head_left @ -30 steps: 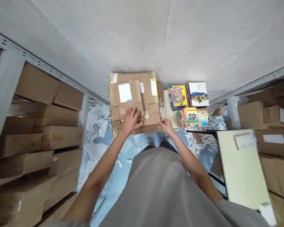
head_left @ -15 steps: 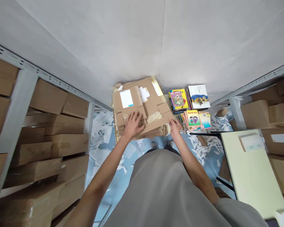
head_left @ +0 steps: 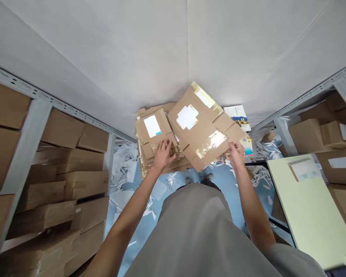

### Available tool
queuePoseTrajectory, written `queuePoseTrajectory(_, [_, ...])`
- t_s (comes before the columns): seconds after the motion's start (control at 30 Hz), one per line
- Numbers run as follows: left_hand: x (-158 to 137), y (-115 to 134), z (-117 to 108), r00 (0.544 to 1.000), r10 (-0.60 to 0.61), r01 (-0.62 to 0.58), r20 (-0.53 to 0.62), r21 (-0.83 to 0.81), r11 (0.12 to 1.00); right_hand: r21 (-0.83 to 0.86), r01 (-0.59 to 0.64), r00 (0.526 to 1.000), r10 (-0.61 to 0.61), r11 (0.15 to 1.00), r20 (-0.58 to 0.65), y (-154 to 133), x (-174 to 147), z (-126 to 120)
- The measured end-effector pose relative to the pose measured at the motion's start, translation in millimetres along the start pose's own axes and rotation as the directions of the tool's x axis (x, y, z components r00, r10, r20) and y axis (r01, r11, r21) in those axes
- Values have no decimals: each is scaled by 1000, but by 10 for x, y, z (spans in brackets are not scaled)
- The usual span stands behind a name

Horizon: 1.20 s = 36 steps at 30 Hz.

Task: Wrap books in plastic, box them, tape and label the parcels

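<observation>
My right hand (head_left: 235,152) pinches the near right corner of a large flattened cardboard box (head_left: 200,129), which is tilted and pulled off the pile. Shiny tape, a white cross-shaped label and a second label show on its face. Fingers spread, my left hand (head_left: 162,156) lies flat on a smaller flattened cardboard box (head_left: 145,129) with a white label, on top of the pile of flattened cardboard (head_left: 141,161). Partly covered by the lifted sheet are the books (head_left: 238,115) on the right, including a blue-and-yellow booklet (head_left: 247,146).
Racks of cardboard boxes stand on the left (head_left: 86,181) and right (head_left: 338,142). A pale table (head_left: 314,204) is at my right. Shredded white paper (head_left: 123,165) litters the blue floor. A grey wall (head_left: 161,50) rises behind the pile.
My right hand has moved right and pulled the large flattened box out from under the smaller one, swinging it over the books. My left hand stays on the smaller box.
</observation>
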<state>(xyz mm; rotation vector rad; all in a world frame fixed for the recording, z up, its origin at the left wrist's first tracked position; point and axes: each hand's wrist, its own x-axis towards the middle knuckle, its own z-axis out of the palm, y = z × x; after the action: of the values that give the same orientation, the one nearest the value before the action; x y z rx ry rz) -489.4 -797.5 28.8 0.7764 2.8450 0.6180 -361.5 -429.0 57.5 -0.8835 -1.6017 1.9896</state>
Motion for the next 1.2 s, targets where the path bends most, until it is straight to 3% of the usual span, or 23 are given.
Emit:
queuePoseTrajectory(0.1, [3, 74, 66, 999, -3, -3, 53, 102, 995, 23, 123, 985, -119, 992, -122, -334, 26, -441])
queuePoseTrajectory(0.23, [55, 178, 88, 999, -12, 3, 50, 167, 986, 7, 172, 964, -167, 985, -208, -572, -183, -827])
queuePoseTrajectory(0.53, [307, 202, -148, 997, -69, 65, 38, 80, 995, 88, 215, 930, -176, 973, -323, -839, -695, -1479])
queuePoseTrajectory(0.67, [292, 90, -159, 988, -145, 138, 47, 129, 982, 127, 213, 934, -164, 969, -317, -855, -797, -1515])
queuePoseTrajectory(0.97, [154, -210, -53, 995, 0, -10, 100, 104, 995, 192, 161, 943, -94, 968, -318, -573, -608, -1196])
queuePoseTrajectory(1.2, [78, -191, -45, 997, -17, 14, 76, 44, 999, 185, 154, 949, -93, 971, -302, -592, -559, -1185])
